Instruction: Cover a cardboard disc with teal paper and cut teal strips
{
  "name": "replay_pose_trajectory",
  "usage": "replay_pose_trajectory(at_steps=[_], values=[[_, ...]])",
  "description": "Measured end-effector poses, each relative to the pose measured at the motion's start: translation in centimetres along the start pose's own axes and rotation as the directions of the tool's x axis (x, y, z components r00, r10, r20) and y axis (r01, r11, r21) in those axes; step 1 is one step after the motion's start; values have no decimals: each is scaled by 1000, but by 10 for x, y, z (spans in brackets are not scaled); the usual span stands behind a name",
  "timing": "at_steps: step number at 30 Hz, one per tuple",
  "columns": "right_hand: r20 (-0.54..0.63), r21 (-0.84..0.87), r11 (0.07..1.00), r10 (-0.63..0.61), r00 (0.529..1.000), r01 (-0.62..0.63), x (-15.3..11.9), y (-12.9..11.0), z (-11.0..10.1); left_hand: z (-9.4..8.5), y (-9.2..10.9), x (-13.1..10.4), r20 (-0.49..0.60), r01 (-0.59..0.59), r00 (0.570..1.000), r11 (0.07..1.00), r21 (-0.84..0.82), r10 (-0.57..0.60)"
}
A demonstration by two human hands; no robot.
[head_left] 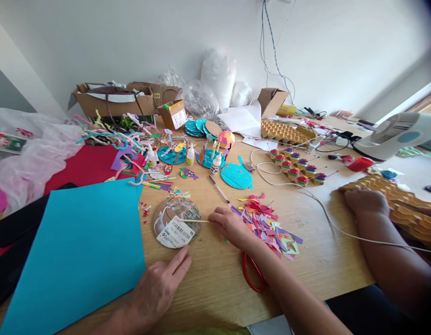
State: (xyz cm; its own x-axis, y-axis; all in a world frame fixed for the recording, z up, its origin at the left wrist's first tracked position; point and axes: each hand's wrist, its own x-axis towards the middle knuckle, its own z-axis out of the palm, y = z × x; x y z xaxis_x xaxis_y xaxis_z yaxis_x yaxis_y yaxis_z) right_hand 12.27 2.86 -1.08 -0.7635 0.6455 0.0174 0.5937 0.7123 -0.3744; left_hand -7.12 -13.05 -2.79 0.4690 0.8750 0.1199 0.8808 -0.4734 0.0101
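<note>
A round cardboard disc [158, 215] lies on the table in front of me, with a printed shipping label [175, 232] and white streaks on its surface. My right hand [229, 226] is closed in a pinch around a thin pale stick [197, 221], whose far end reaches over the disc. Flat at the disc's near edge rests my left hand [161, 281], its fingers stretched out and holding nothing. Red-handled scissors [248, 277] lie partly under my right forearm. Paper scraps [267, 223] are heaped just right of that hand.
A blue sheet [86, 246] covers the left side. Beyond the disc stand glue bottles [215, 164] and blue decorated discs [236, 176]. A white cable [323, 211] crosses the right side. Another person's hand [367, 203] rests on egg-carton pieces [403, 197].
</note>
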Motion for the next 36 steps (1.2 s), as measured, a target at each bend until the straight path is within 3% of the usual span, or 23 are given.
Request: replay_pose_trajectory(at_steps=[9,18,28,36], values=[[-43,-1,999,33,999,-33,23,5,0,-6,4,10,105,65,992,997,44,-69],[6,63,996,-59,998,58,16,-3,5,-7,4,9,80,62,995,998,12,-63],[-69,94,993,81,994,-75,38,-3,6,-5,4,9,62,66,996,998,0,-66],[-62,234,971,73,995,-57,25,-17,5,-6,3,6,58,66,996,998,-7,-66]])
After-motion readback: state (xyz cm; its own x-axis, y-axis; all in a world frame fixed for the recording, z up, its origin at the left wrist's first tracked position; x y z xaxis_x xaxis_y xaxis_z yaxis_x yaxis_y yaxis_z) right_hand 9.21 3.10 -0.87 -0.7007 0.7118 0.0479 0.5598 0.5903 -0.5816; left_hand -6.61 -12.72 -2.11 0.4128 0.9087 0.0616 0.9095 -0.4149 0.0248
